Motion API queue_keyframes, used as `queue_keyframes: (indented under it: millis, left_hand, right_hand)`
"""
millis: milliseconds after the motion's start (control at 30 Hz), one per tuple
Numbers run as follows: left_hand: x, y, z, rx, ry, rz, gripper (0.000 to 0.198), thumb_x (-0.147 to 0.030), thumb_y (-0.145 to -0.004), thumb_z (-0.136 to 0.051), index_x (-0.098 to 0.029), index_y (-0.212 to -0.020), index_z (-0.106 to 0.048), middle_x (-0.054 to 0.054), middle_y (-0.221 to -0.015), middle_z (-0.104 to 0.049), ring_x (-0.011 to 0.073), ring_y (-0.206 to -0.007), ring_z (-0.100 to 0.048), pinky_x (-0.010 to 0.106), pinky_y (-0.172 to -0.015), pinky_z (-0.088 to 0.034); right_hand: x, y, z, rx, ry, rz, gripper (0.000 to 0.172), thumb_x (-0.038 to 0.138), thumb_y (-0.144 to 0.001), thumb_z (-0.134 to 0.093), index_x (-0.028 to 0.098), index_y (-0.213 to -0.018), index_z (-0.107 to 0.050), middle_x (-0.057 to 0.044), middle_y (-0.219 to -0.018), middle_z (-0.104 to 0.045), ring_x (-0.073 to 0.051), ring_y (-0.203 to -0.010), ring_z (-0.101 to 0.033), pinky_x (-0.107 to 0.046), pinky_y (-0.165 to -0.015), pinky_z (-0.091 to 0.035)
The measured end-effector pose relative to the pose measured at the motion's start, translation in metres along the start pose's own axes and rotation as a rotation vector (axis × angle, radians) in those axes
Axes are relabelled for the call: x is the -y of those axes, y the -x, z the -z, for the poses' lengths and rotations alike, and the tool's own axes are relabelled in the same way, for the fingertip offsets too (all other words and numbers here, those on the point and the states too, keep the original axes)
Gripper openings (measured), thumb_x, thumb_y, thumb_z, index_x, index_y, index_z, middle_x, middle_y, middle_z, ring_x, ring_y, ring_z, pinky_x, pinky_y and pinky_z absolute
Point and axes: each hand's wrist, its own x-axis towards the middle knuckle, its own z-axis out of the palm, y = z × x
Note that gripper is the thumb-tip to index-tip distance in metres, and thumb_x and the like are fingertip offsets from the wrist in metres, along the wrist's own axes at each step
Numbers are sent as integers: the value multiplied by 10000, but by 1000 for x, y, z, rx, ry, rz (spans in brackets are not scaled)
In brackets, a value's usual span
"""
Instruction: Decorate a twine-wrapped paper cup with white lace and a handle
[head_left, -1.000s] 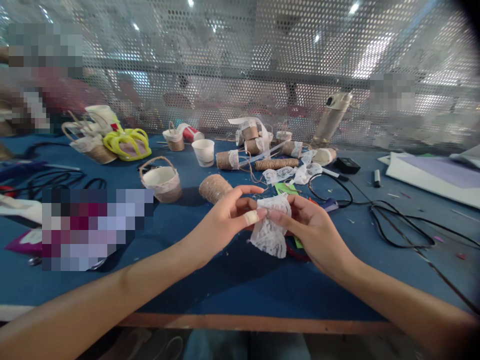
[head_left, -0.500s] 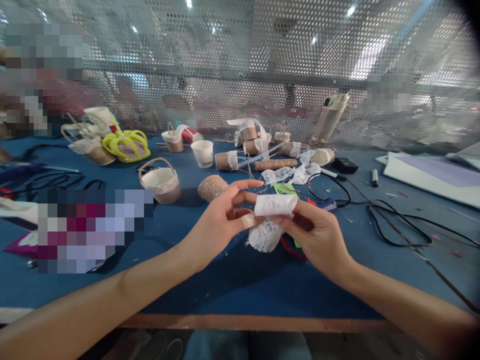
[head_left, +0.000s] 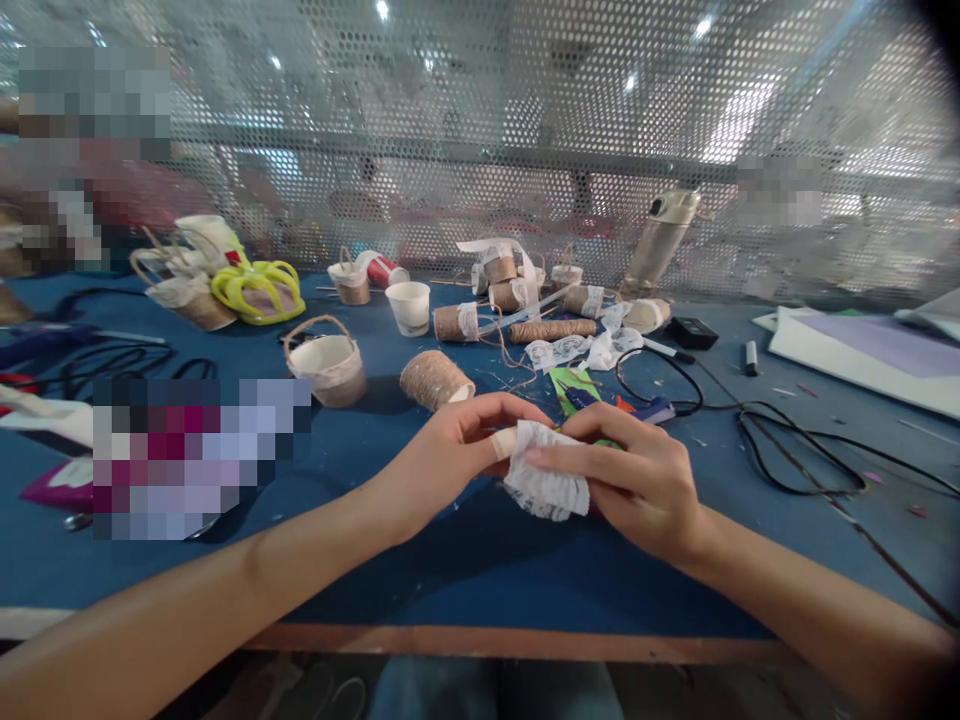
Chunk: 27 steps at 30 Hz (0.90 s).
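Note:
A bunch of white lace ribbon [head_left: 551, 480] is held between my two hands above the front of the blue table. My left hand [head_left: 469, 440], with a plaster round one finger, pinches its left side. My right hand [head_left: 645, 475] grips the right side, the index finger lying across the lace. Just beyond my left hand a twine-wrapped cup [head_left: 435, 380] lies on its side. To its left stands a small white basket [head_left: 328, 368] with a twine handle. A blue-handled tool [head_left: 652, 410] lies beyond my right hand, beside a green piece [head_left: 574, 388].
Twine-wrapped cups [head_left: 456, 322], a twine roll [head_left: 553, 330] and loose lace [head_left: 559, 350] lie behind. A white cup [head_left: 409, 307] and yellow crown-like piece [head_left: 259, 292] stand further left. Black cables [head_left: 787, 450] cross the right side. A bottle [head_left: 664, 240] stands by the perforated metal screen [head_left: 480, 130].
The rolled lace has been folded down and now hangs as one ruffled bunch. My right index finger has moved across its front. The twine-wrapped cup behind shows more.

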Motion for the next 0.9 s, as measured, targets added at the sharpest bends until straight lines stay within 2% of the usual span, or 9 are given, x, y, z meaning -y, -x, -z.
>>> queue_keyframes:
  millis: [133, 233, 367, 467, 533, 600, 633, 733, 900]
  left_hand:
    - [-2, -1, 3, -8, -64, -88, 86, -232, -910, -705, -204, -981, -745, -10, -913, -707, 119, -800, -626, 206, -715, -501]
    - [-5, -2, 5, 4, -152, -143, 135, -199, -892, -706, -194, -1024, -734, 13, -965, -726, 152, -868, -657, 241, -775, -527]
    - [-7, -2, 6, -13, -239, -183, 183, -162, -835, -746, -197, -1011, -713, 11, -962, -707, 170, -902, -658, 251, -780, -538]
    - [-6, -2, 6, -41, -226, -164, 114, -183, -810, -779, -180, -904, -714, -7, -872, -693, 141, -810, -647, 224, -726, -522]
    - [-4, -3, 7, -42, -140, -108, 99, -237, -826, -780, -164, -854, -719, -5, -819, -686, 127, -757, -634, 218, -708, -519]
    - [-2, -5, 7, -21, -14, -23, 176, -326, -871, -741, -153, -844, -727, 9, -789, -680, 133, -730, -631, 241, -709, -539]
    - [0, -5, 7, -7, 42, 11, 229, -372, -896, -710, -149, -851, -729, 18, -784, -676, 141, -726, -634, 262, -713, -555]
    - [0, -6, 7, 36, 113, 51, 322, -457, -939, -651, -145, -917, -727, 37, -807, -672, 162, -744, -642, 311, -730, -589]
    - [-8, -5, 5, 20, 66, 60, 314, -427, -918, -708, -150, -1064, -694, 57, -920, -674, 187, -853, -640, 322, -761, -606]
  right_hand:
    - [-1, 0, 1, 23, -45, 19, 389, -5, -934, -506, 238, -1019, -798, -78, -992, -579, -153, -816, -578, -283, -699, -520]
    - [-4, -1, 1, 15, -90, -25, 418, -23, -925, -489, 250, -1020, -791, -75, -1018, -562, -157, -869, -588, -278, -705, -516]
    - [-4, -4, -2, -43, -179, -147, 489, -75, -868, -484, 246, -1144, -727, -47, -995, -670, -147, -893, -651, -265, -756, -527]
    - [-2, -5, -4, -52, -265, -316, 471, -71, -808, -522, 245, -1096, -720, -26, -992, -744, -162, -910, -683, -262, -757, -540]
    - [-3, -5, -5, -54, -379, -465, 327, -1, -827, -581, 237, -988, -735, -16, -915, -747, -162, -821, -682, -257, -694, -538]
    - [-5, -4, -6, -75, -579, -670, 99, 138, -870, -663, 221, -864, -716, 4, -788, -699, -138, -689, -637, -240, -617, -510]
    - [-6, -4, -6, -83, -682, -771, 74, 219, -881, -696, 212, -807, -693, 19, -728, -656, -120, -631, -598, -225, -579, -486]
    - [-9, -5, -9, -54, -873, -961, 284, 396, -869, -742, 188, -712, -629, 39, -652, -570, -92, -567, -530, -200, -538, -455]
    - [-5, -7, -13, 18, -988, -1129, 262, 417, -873, -713, 158, -831, -706, -17, -713, -671, -133, -610, -631, -236, -577, -544]
